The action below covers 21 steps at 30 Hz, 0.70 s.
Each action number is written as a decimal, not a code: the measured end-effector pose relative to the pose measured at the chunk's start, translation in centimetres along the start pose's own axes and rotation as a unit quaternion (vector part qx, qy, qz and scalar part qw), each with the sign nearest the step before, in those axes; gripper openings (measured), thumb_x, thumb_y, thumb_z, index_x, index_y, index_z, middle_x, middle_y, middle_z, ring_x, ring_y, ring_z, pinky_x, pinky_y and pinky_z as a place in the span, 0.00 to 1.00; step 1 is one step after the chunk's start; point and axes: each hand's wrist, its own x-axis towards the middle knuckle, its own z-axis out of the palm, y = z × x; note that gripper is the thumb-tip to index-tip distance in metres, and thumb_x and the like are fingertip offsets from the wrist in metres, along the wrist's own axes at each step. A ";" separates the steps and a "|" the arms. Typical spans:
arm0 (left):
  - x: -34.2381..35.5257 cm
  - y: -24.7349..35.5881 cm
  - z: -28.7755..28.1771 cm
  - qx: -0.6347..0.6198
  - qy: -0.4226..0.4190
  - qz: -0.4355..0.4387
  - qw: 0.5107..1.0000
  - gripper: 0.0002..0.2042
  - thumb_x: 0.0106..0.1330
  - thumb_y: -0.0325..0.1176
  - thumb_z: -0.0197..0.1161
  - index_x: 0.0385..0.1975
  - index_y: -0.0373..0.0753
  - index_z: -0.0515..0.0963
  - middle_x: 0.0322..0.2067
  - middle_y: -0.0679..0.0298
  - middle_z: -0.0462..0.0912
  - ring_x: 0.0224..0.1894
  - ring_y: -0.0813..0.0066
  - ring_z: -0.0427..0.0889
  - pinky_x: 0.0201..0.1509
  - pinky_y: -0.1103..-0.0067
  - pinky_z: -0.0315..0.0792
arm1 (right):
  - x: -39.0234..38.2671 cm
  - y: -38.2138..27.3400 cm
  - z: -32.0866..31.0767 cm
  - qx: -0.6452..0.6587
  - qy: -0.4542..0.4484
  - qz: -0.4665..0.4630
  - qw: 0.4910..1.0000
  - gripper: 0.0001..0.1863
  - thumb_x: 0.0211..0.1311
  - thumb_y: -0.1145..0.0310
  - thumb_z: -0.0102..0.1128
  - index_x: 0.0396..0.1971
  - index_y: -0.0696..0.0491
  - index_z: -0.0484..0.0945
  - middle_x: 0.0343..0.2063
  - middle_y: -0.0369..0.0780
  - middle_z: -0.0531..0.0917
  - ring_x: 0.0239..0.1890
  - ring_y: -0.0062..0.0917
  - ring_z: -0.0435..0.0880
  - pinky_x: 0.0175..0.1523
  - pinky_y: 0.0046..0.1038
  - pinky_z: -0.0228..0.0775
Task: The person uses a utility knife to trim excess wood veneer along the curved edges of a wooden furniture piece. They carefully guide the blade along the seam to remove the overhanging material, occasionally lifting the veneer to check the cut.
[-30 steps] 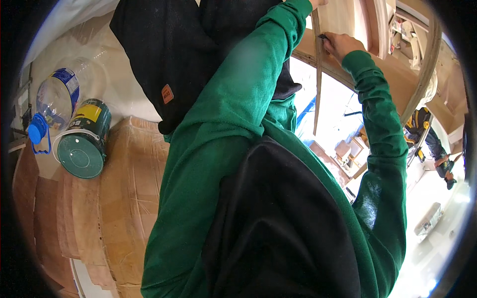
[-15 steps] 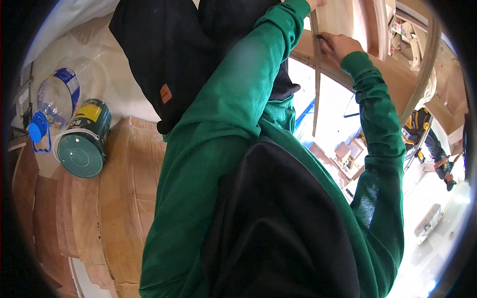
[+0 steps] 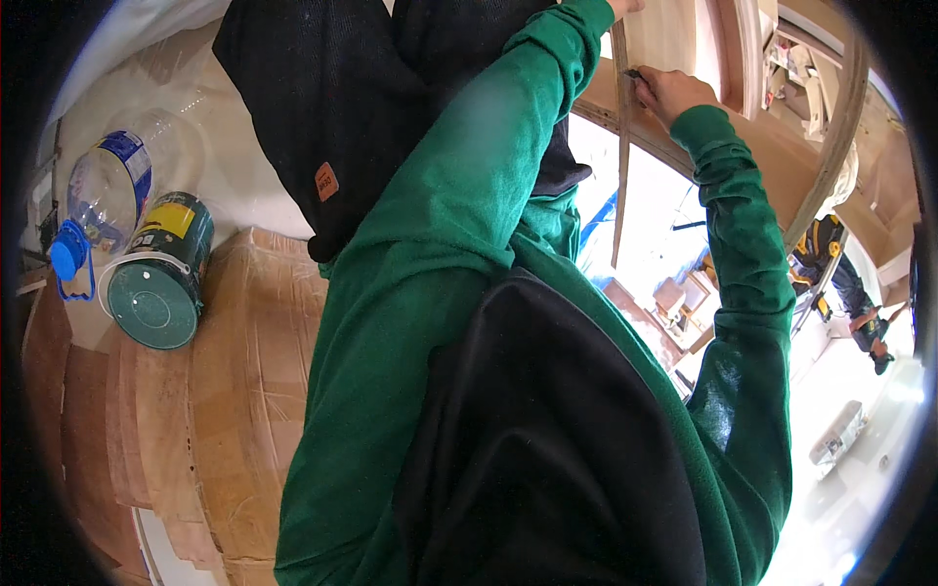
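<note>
My right hand [image 3: 677, 96], in a green sleeve, is closed near the top. It pinches a small dark tool [image 3: 633, 73], and only its short tip shows. That tip is right beside a thin wooden strip [image 3: 622, 146] that hangs down along a wooden panel edge. My left hand [image 3: 626, 6] is at the top edge by the strip's upper end. Most of it lies beyond the picture, so its fingers are hidden. Next to the strip is a pale wooden panel [image 3: 662, 34] with curved framing.
A green paint bucket [image 3: 153, 306] and a clear plastic bottle [image 3: 98, 190] with a blue cap lie at left by a taped cardboard sheet [image 3: 239, 391]. A curved wooden rib [image 3: 831, 146] rises at right. Farther right, another person [image 3: 850, 283] appears beside a ladder-like frame.
My right hand has shifted very slightly, and a little more of the dark tool's tip shows. The bucket and bottle appear slightly farther left as the view moves.
</note>
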 end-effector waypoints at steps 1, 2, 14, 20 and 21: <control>0.1 -0.1 0.0 -0.009 -0.001 0.002 1.000 0.17 0.52 0.26 0.66 0.43 0.32 0.78 0.36 0.54 0.84 0.38 0.66 0.83 0.44 0.76 0.75 | 0.0 0.0 0.0 0.008 0.004 -0.001 1.000 0.15 0.67 0.55 0.43 0.41 0.47 0.75 0.29 0.44 0.83 0.33 0.40 0.82 0.39 0.41 0.74; 0.1 -0.2 0.0 -0.018 -0.002 0.003 1.000 0.17 0.52 0.26 0.66 0.43 0.32 0.78 0.36 0.54 0.84 0.38 0.66 0.83 0.44 0.76 0.75 | 0.1 0.0 0.0 0.016 0.007 -0.002 1.000 0.15 0.67 0.55 0.43 0.41 0.47 0.75 0.29 0.44 0.83 0.33 0.40 0.82 0.39 0.41 0.74; 0.4 -0.5 0.0 -0.034 -0.003 0.002 0.999 0.17 0.52 0.25 0.66 0.44 0.32 0.78 0.37 0.54 0.84 0.38 0.65 0.83 0.44 0.76 0.75 | 2.2 0.4 -0.1 0.029 -0.094 0.008 0.995 0.16 0.67 0.55 0.42 0.46 0.43 0.76 0.34 0.44 0.83 0.37 0.40 0.83 0.43 0.42 0.75; 0.0 -0.1 -0.1 0.000 -0.001 -0.003 1.000 0.17 0.52 0.26 0.66 0.43 0.32 0.78 0.37 0.53 0.84 0.39 0.64 0.83 0.45 0.75 0.74 | 1.2 -0.3 -0.9 0.029 -0.110 0.027 0.993 0.16 0.66 0.56 0.43 0.46 0.44 0.76 0.35 0.43 0.84 0.37 0.39 0.83 0.44 0.42 0.75; 0.1 -0.2 -0.2 0.000 -0.001 -0.004 1.000 0.17 0.52 0.26 0.67 0.43 0.32 0.78 0.37 0.53 0.84 0.39 0.64 0.83 0.45 0.75 0.74 | 1.1 -0.4 -1.0 0.018 -0.094 0.021 0.995 0.16 0.67 0.56 0.42 0.44 0.45 0.76 0.32 0.42 0.84 0.35 0.38 0.83 0.42 0.41 0.75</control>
